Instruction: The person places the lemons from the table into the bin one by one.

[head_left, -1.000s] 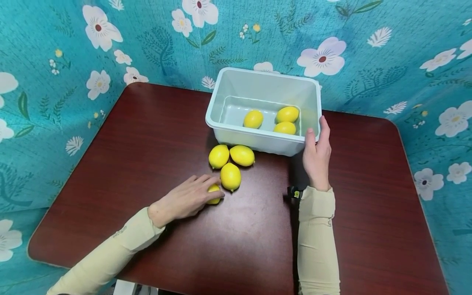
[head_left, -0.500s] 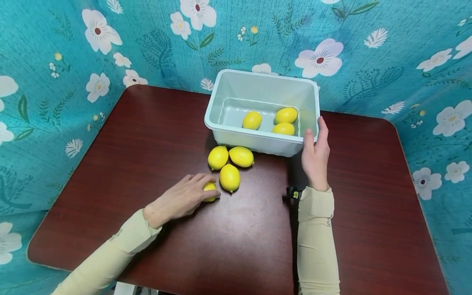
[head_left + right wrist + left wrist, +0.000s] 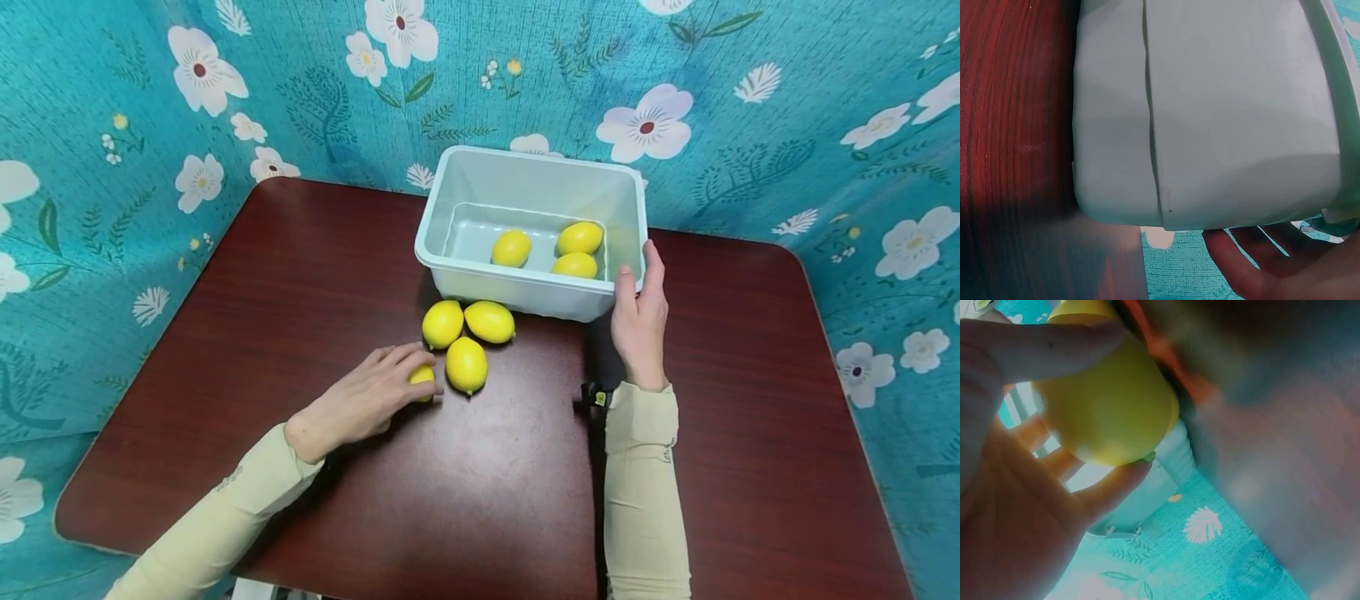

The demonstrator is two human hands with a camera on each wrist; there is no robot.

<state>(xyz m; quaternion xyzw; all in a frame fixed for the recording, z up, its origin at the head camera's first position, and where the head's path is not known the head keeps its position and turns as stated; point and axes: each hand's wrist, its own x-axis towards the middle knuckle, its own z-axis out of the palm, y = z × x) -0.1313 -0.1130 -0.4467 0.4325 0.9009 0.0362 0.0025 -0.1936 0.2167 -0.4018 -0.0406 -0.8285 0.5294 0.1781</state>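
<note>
My left hand (image 3: 363, 398) curls its thumb and fingers round a yellow lemon (image 3: 1107, 403), low over the table at its middle left. Seen from the left wrist, the thumb crosses the lemon's near side and fingers lie behind it. Just beyond that hand are three more lemons, one at the front (image 3: 467, 367) and two behind, close to the bin. The pale grey-blue plastic bin (image 3: 517, 288) stands at the back with three lemons (image 3: 512, 248) on its floor. At its front right corner my right hand (image 3: 640, 333) grips it, thumb at the rim and fingers along the side wall.
The dark red wooden table (image 3: 300, 275) has rounded corners. A teal floral cloth (image 3: 322, 75) hangs behind and at both sides of it. A small black device (image 3: 596, 393) sits at the right wrist. Part of a white object (image 3: 253, 588) shows below the front edge.
My left hand has drawn slightly left with its lemon, away from the front lemon on the table. The right hand keeps its grip on the bin; the whole view has shifted a little.
</note>
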